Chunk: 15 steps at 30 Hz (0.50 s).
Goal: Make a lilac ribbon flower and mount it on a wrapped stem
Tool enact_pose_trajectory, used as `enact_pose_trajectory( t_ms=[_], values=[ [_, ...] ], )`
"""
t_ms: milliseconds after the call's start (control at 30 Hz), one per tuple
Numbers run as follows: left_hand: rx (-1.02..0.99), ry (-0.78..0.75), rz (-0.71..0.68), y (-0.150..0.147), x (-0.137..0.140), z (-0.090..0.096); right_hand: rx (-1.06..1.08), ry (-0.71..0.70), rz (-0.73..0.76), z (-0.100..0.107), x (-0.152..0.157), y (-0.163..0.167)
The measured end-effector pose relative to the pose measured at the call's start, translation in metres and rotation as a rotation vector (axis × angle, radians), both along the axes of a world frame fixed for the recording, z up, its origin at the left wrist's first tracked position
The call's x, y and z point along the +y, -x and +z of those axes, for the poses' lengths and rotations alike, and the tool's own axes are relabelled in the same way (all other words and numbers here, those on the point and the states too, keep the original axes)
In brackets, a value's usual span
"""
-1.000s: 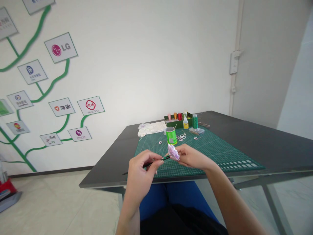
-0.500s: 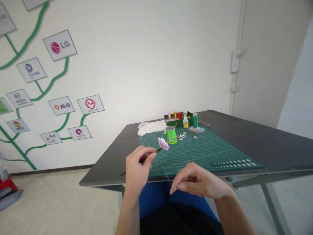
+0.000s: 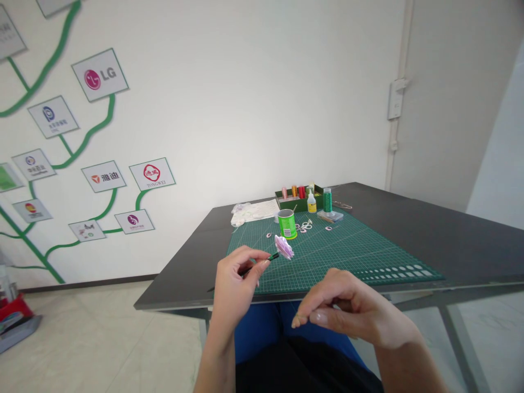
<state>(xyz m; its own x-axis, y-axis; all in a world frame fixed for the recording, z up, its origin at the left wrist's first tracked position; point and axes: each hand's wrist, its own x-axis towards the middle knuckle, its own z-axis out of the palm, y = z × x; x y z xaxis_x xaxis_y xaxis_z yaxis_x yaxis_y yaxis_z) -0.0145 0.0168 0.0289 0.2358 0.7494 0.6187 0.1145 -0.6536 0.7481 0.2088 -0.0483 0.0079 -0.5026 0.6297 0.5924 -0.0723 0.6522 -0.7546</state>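
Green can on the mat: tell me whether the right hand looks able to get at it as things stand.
Probably yes: beyond the right hand, bare cutting mat leads towards the right side of the green can, though the purple flower held by the left hand shows in front.

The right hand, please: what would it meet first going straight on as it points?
The right hand would probably meet the left forearm first, though depth is unclear: possibly the blue trousers instead.

"lg" sign point(image 3: 100, 75), "雅迪" sign point(image 3: 100, 176) and "tongwei" sign point(image 3: 152, 174) on white wall point(image 3: 254, 109)
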Motion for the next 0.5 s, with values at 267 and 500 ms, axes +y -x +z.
enact_pose_trajectory(
  t_ms=[267,500],
  values=[
    [0.18,-0.12,0.003,-0.002,-0.01,0.003,0.013,-0.096,0.031,0.048,0.014,-0.008],
    [0.211,-0.144,-0.017,-0.007,-0.013,0.002,-0.085,-0.001,-0.094,0.079,0.038,-0.015]
  ],
)
